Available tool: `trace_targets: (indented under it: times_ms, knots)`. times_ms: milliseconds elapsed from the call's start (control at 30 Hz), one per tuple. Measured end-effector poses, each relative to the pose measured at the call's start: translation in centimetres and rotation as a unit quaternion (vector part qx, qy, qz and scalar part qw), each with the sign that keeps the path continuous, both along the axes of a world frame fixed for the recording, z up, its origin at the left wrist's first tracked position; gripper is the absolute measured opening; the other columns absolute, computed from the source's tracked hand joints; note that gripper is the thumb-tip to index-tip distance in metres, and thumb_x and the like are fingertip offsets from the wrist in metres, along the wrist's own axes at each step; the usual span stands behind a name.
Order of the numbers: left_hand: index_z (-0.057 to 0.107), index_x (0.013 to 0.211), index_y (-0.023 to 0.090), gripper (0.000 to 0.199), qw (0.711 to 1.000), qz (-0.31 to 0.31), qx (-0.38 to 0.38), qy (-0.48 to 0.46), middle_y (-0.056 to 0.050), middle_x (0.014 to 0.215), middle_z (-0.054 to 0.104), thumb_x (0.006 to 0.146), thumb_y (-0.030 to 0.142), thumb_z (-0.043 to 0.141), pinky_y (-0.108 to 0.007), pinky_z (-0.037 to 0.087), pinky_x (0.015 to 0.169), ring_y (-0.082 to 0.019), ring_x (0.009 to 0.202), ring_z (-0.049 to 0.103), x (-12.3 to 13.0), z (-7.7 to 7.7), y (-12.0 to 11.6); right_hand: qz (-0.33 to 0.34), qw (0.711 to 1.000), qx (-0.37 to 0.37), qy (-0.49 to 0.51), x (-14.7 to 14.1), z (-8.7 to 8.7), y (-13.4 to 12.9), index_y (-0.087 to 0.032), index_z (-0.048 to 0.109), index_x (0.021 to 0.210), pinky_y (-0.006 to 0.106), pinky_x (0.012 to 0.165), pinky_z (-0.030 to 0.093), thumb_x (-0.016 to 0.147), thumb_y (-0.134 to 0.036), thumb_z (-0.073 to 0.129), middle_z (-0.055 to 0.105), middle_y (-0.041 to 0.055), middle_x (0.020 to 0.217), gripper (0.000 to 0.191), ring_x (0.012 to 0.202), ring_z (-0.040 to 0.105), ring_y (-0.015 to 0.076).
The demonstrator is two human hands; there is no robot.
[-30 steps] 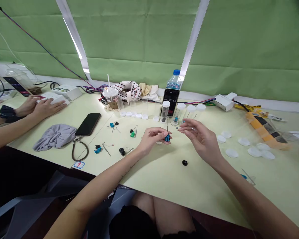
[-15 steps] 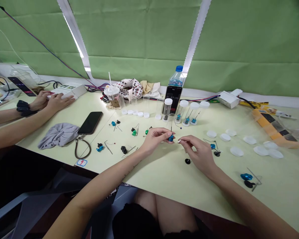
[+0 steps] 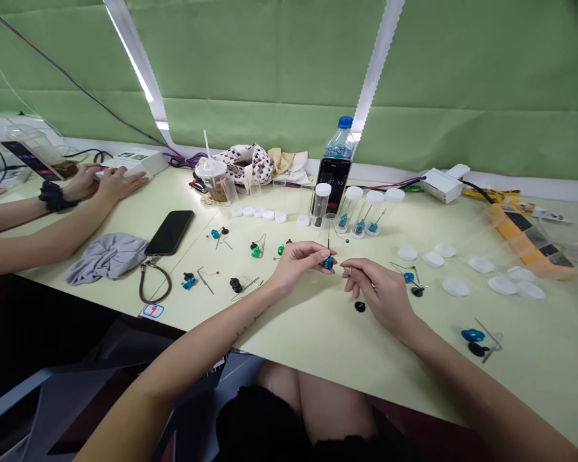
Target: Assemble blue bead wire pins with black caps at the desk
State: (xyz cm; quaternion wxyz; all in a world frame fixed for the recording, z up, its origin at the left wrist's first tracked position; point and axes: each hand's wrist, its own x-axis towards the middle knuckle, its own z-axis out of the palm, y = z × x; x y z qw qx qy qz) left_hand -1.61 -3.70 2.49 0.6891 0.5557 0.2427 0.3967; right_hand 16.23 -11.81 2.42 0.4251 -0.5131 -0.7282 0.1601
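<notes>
My left hand [image 3: 299, 262] pinches a small blue metal part [image 3: 328, 262] between thumb and fingers. A thin rod [image 3: 329, 241] stands up from this part, and a fine bent wire with a dark bead [image 3: 347, 241] arches beside it. Just to the right, my right hand [image 3: 380, 289] has its fingers closed on a small silvery metal piece [image 3: 350, 271], mostly hidden, so its kind is unclear. The two hands are close but apart. Below the right fingers a black round part [image 3: 359, 307] lies on the table.
Clear tubes with white caps [image 3: 354, 194] line the back, some holding blue parts, before a phone [image 3: 331, 183] showing a timer. Loose white caps [image 3: 456, 287] and part sets [image 3: 472, 335] lie about. A co-worker's hands [image 3: 118, 186] rest at a white box [image 3: 149, 162].
The silvery piece in my right hand has turned from lying sideways to more upright, and the right fingers have shifted. My left hand keeps its hold. The view has shifted slightly.
</notes>
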Motion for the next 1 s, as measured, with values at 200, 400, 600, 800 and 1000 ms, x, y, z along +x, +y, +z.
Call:
trace_targets:
  times_ms: [200, 400, 600, 800, 1000]
  knots:
    - [0.07, 0.089, 0.011, 0.033, 1.0, -0.012, 0.01, -0.002, -0.008, 0.078, 0.07, 0.074, 0.041, 0.069, -0.029, 0.055, 0.069, -0.015, 0.064, 0.066, 0.06, 0.05, -0.09, -0.021, 0.998, 0.042, -0.051, -0.18, 0.12, -0.12, -0.024, 0.062, 0.095, 0.027, 0.057, 0.049, 0.093, -0.03, 0.047, 0.069, 0.0022, 0.084, 0.017, 0.055, 0.059, 0.0114]
    - [0.071, 0.087, 0.011, 0.034, 0.999, -0.021, 0.027, 0.001, -0.007, 0.074, 0.069, 0.074, 0.042, 0.068, -0.029, 0.056, 0.065, -0.015, 0.062, 0.066, 0.0, 0.36, -0.18, -0.019, 0.999, 0.033, -0.006, -0.29, 0.08, -0.12, -0.023, 0.063, 0.096, 0.026, 0.054, 0.047, 0.094, -0.032, 0.045, 0.066, 0.0003, 0.076, 0.02, 0.051, 0.056, 0.0105]
    - [0.07, 0.087, 0.009, 0.033, 0.999, -0.03, 0.016, 0.008, -0.008, 0.077, 0.069, 0.075, 0.04, 0.068, -0.027, 0.056, 0.063, -0.014, 0.062, 0.065, 0.08, 0.27, -0.25, -0.025, 0.998, 0.056, -0.012, -0.32, -0.1, -0.05, -0.022, 0.059, 0.094, 0.025, 0.053, 0.045, 0.095, -0.028, 0.042, 0.061, 0.0009, 0.07, 0.019, 0.057, 0.056, 0.0119]
    - [0.07, 0.086, 0.009, 0.031, 0.998, -0.058, 0.017, 0.002, -0.006, 0.074, 0.067, 0.075, 0.039, 0.068, -0.028, 0.056, 0.063, -0.014, 0.063, 0.065, 0.25, 0.05, -0.27, -0.015, 0.981, 0.169, -0.092, -0.15, -0.24, 0.36, -0.022, 0.06, 0.096, 0.028, 0.067, 0.049, 0.091, -0.015, 0.048, 0.066, 0.0054, 0.088, 0.015, 0.081, 0.063, 0.0168]
    - [0.071, 0.085, 0.009, 0.031, 0.998, -0.068, 0.013, 0.0, -0.007, 0.073, 0.068, 0.075, 0.039, 0.068, -0.028, 0.056, 0.063, -0.014, 0.063, 0.065, 0.23, 0.03, -0.22, -0.021, 0.97, 0.206, -0.127, -0.16, -0.41, 0.41, -0.022, 0.061, 0.099, 0.028, 0.067, 0.05, 0.089, -0.013, 0.051, 0.067, 0.0054, 0.089, 0.017, 0.082, 0.064, 0.017]
